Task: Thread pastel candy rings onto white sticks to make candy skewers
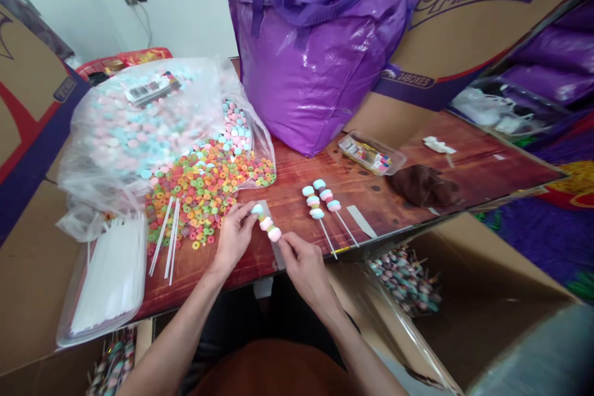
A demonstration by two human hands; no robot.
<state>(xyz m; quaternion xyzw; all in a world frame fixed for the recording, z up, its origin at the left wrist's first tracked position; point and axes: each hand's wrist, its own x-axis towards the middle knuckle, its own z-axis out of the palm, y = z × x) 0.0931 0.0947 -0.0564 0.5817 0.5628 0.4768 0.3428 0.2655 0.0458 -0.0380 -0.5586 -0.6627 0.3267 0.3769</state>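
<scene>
1. On the big cardboard box (468,6) leaning behind the purple bag, I read large purple script, "Sprite"-like; the lettering is cut off by the frame, so this is probably only part of a word.
2. Lower edge of the same box: small white print ending in "BOXES".
3. White label (147,89) on the clear candy bag (116,136): barcode-like lines, unreadable from here.
</scene>
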